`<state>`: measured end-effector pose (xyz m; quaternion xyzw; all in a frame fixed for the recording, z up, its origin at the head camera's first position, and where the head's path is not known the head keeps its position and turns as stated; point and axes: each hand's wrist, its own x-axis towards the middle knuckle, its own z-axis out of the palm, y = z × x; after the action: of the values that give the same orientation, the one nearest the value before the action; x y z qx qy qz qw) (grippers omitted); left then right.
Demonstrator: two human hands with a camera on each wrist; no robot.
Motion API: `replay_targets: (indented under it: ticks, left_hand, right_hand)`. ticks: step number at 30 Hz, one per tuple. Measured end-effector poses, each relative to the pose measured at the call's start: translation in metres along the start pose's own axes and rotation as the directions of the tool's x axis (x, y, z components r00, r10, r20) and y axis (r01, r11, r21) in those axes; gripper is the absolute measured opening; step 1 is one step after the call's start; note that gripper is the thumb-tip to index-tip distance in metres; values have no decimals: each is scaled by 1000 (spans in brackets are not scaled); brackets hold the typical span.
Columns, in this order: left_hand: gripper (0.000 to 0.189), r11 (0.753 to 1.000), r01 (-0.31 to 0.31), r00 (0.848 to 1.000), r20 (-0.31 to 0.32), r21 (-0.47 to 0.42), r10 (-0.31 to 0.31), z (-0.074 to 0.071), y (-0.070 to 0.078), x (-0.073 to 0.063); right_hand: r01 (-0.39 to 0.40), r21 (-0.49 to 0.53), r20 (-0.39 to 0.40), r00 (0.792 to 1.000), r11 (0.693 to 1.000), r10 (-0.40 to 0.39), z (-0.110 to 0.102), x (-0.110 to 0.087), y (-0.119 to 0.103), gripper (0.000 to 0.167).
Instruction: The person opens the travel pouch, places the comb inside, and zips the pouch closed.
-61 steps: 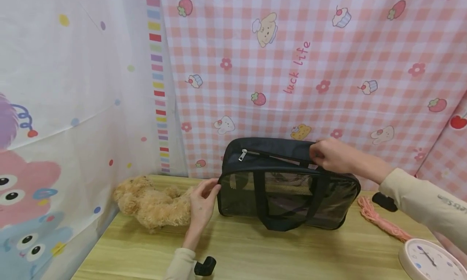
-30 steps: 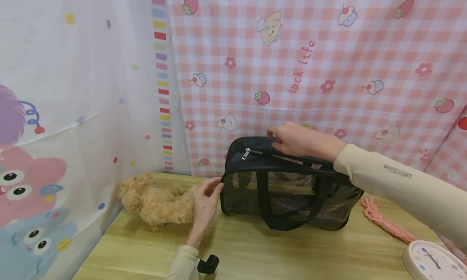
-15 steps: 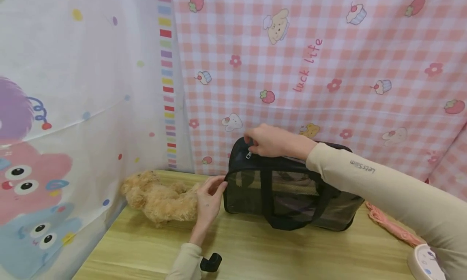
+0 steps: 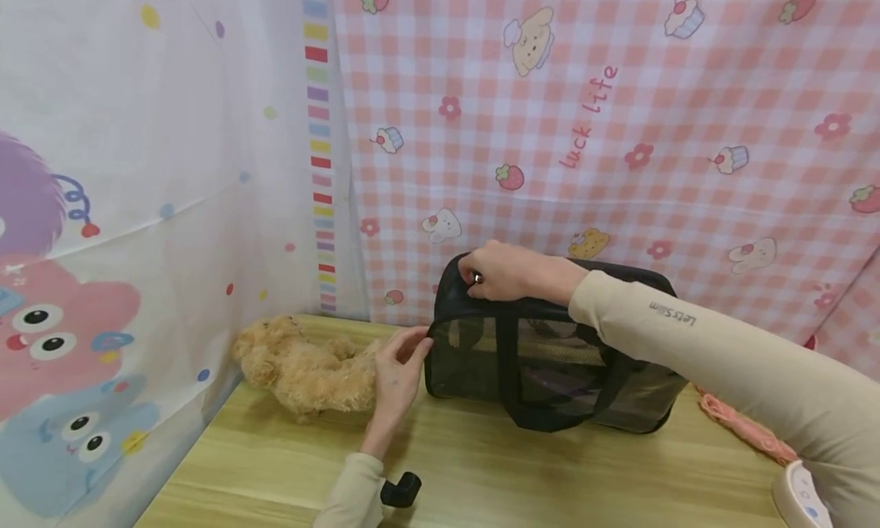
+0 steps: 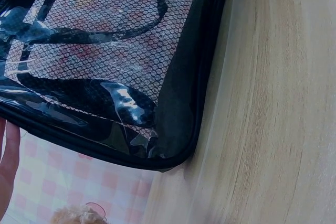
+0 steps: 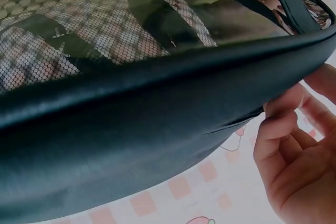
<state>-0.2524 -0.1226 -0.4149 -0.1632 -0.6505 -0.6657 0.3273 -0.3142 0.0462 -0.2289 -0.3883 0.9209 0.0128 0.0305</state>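
Noted pinched: metal zipper pull (image 4: pixel 477 279) on the black bag (image 4: pixel 553 367).
Observed right hand (image 4: pixel 502 272) with fingers curled, nearly closed on the pull at the bag's top; below and to the right of this grip, recorded most of the bag, upright on the wooden table (image 4: pixel 481 482). Lower left of the grip, found left hand (image 4: pixel 400 367) pinching the bag's end edge; farther left, plush toy (image 4: pixel 309 371). Well to the right and lower, noted pink rope (image 4: pixel 745 427) beside a partly hidden clock (image 4: pixel 797 497).
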Motion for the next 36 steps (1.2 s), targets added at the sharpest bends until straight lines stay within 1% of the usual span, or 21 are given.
replay_targets:
  ticks: [8,11,14,20,25,28,31,34,36]
  left_hand:
    - [14,1000,27,1000,4,2,-27,0,3,0]
    - [15,1000,24,1000,9,-2,-24,0,3,1]
    - [15,1000,11,1000,8,0,-11,1,2,2]
    - [15,1000,5,1000,6,14,-5,-1,0,0]
    - [15,1000,12,1000,1,9,-12,-2,0,-3]
    - [14,1000,-1,1000,0,7,1,-1,0,-3]
    - [14,1000,-9,1000,3,6,9,-1,0,-3]
    - [14,1000,-5,1000,8,6,5,-1,0,-2]
    - [15,1000,1,1000,13,7,-1,-1,0,-1]
  right_hand:
    - [-12,45,3,1000,999,12,3,-2,0,11]
    - [-16,72,3,1000,997,15,4,-3,2,10]
    - [0,104,-3,1000,995,0,3,-5,3,8]
    - [22,188,31,999,982,-29,3,-7,7,15]
    - [19,271,62,997,963,-37,6,-6,9,11]
    - [10,282,49,998,959,-25,7,-7,9,7]
    - [8,267,10,1000,964,-11,7,-8,9,8]
    - [8,255,-28,1000,967,-1,7,-9,10,9]
    - [9,255,-43,999,967,2,6,-10,11,7]
